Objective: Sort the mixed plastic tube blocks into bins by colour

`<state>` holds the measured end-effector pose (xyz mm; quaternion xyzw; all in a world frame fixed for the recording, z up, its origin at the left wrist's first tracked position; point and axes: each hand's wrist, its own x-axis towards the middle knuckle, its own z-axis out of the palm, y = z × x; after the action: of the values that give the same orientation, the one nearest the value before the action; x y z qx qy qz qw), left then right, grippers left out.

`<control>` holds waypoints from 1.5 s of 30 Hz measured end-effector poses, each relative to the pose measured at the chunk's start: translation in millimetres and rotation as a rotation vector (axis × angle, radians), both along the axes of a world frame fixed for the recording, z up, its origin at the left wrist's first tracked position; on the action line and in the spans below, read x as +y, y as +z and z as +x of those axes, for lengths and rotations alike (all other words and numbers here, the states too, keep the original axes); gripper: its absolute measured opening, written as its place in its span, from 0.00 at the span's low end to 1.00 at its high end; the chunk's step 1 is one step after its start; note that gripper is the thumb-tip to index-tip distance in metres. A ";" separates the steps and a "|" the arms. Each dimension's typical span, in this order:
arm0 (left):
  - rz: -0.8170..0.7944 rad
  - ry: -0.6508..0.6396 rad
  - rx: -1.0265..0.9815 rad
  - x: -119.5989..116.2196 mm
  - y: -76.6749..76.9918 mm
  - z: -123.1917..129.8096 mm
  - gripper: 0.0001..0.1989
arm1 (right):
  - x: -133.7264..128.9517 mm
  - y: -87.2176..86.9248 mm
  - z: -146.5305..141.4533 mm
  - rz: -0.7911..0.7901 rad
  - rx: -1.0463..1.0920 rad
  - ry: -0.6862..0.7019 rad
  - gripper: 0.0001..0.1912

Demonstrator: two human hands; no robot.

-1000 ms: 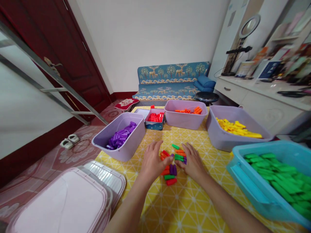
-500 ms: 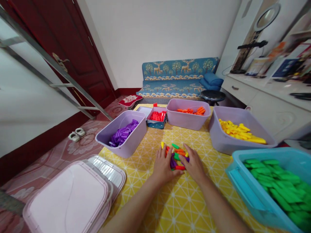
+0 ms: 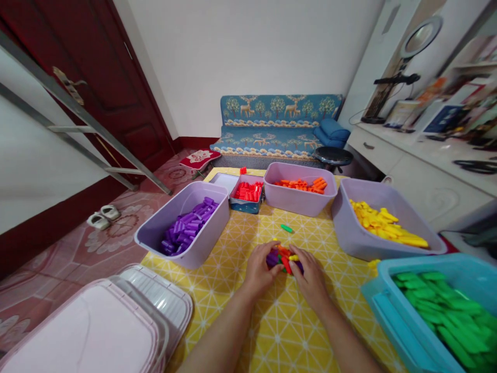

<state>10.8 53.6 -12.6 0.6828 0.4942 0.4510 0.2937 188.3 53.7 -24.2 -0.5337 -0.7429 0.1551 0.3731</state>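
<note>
On the yellow patterned tablecloth, a small heap of mixed coloured pieces (image 3: 284, 259) lies between my two hands. My left hand (image 3: 261, 267) curves round its left side, fingers bent, and my right hand (image 3: 311, 274) cups the right side. Both hands touch the heap, and their fingers partly cover it. Red, orange, yellow, purple and green pieces show in it. A single green piece (image 3: 287, 228) lies beyond the heap, apart from it.
Tubs of purple (image 3: 149, 235), orange (image 3: 298, 203) and yellow pieces (image 3: 351, 228) and a red-piece tin (image 3: 244, 206) ring the far side. A turquoise tub (image 3: 404, 318) of green pieces stands right, stacked lids (image 3: 85, 331) left.
Both hands have drawn the spread pieces together into a tighter heap. The green piece now lies apart beyond it. The camera view has shifted slightly.
</note>
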 end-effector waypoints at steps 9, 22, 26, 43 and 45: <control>-0.128 0.159 -0.252 1.9 -4.7 -2.3 0.31 | 1.6 10.2 -3.5 -0.052 -0.156 0.015 0.19; -0.219 0.046 -0.629 -5.2 7.3 -2.0 0.21 | 5.0 39.2 -8.5 -0.175 -0.068 0.025 0.07; -0.188 0.119 -0.539 -3.3 0.8 -2.1 0.20 | -0.8 46.4 -12.7 -0.431 0.494 -0.095 0.17; -0.221 0.079 -0.536 -1.3 -0.6 -2.5 0.23 | 54.5 77.5 -14.2 -0.556 1.093 -0.053 0.18; -0.214 0.086 -0.518 -2.1 2.7 -2.5 0.23 | 80.1 93.5 -14.4 -0.470 1.171 -0.081 0.14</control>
<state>8.2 51.6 -9.9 0.4882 0.4759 0.5679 0.4611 173.9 133.8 69.2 -0.4556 -0.3411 0.5663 0.5961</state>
